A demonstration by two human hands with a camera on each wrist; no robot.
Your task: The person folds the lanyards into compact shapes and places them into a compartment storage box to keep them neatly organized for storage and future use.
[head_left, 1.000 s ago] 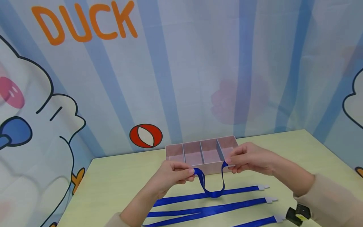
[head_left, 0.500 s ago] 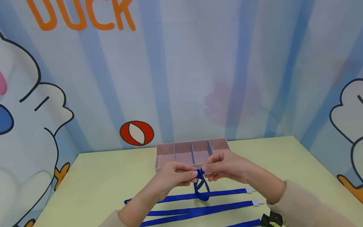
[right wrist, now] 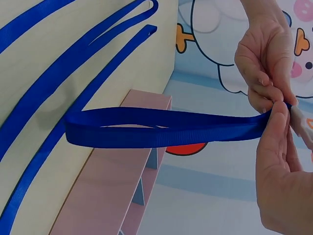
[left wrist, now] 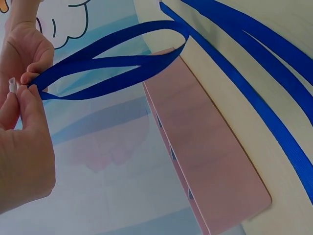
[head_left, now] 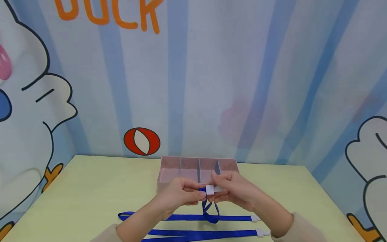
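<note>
One blue strap (right wrist: 122,137) hangs looped above the surface (head_left: 99,188), near side of the pink box (head_left: 170,164), left hand (head_left: 175,196) pinching its end, right hand (head_left: 237,190) gripping its white clip (head_left: 210,190); I'd pinch close to the clip, strap flat, both square.

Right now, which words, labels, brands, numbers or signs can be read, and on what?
"DUCK": orange letters on the wall cloth, head view; tops cut off, so the first letter is uncertain.
Blue straps, white clips, pink box: no readable text.
</note>
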